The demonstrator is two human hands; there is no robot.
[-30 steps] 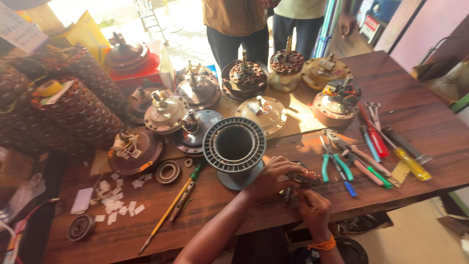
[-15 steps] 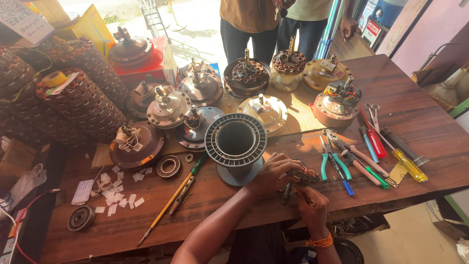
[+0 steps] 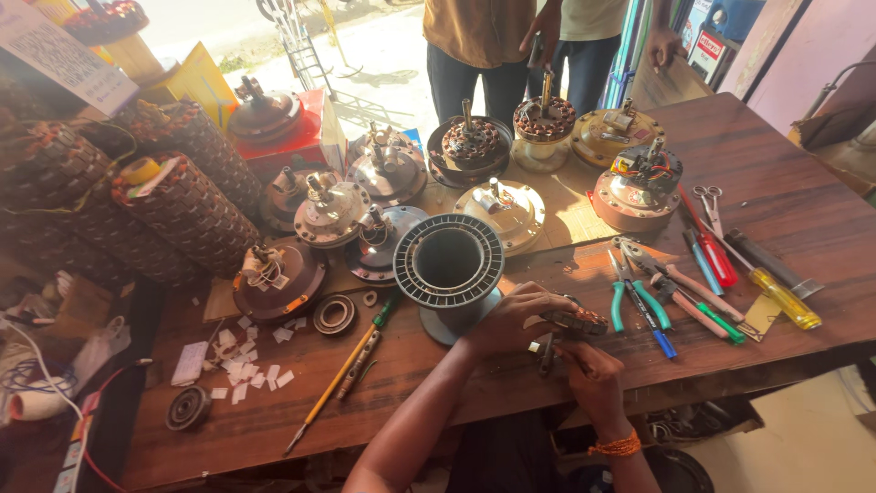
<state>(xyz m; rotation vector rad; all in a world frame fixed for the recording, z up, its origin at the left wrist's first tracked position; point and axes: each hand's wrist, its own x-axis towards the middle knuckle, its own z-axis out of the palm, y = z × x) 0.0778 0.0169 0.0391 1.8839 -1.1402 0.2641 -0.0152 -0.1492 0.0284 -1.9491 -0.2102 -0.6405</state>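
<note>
My left hand [image 3: 511, 321] rests on the wooden table [image 3: 803, 219] and grips a small round wound metal part [image 3: 577, 319] near the front edge. Just below it, my right hand [image 3: 589, 372], with an orange thread around the wrist, holds a small dark tool [image 3: 546, 351] against that part. A grey slotted ring-shaped core [image 3: 449, 260] stands upright right behind my left hand.
Several fan motor housings [image 3: 500, 208] crowd the table's far half. Pliers, screwdrivers and scissors [image 3: 707, 274] lie to the right. A long yellow screwdriver [image 3: 333, 383], paper scraps and rings lie at left. Stacks of wound cores [image 3: 182, 210] stand far left. Two people stand beyond the table.
The view has tilted slightly; both hands stay on the small part at the front edge, with only small finger movement.
</note>
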